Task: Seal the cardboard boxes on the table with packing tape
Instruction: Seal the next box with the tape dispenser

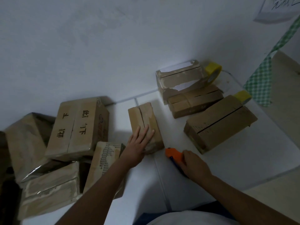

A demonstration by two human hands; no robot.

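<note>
A small cardboard box is seen lying flat near the middle of the white table, its top flaps meeting in a seam that runs away from the camera. The left hand is laid on the near end of this box, the fingers straight and slightly spread, pressed flat on the flaps. Just to the right of the box, an orange tape dispenser with a blue part beneath is gripped by the right hand; the fingers are curled round its handle and it is held low over the table.

Farther right, three more boxes are found: a long box with a slit along its top, a flatter box behind it, and an open box at the back. Two yellow tape rolls are seen beside these. To the left, a pile of larger boxes is stacked unevenly, one marked with dark characters. A green checked cloth is seen at the far right.
</note>
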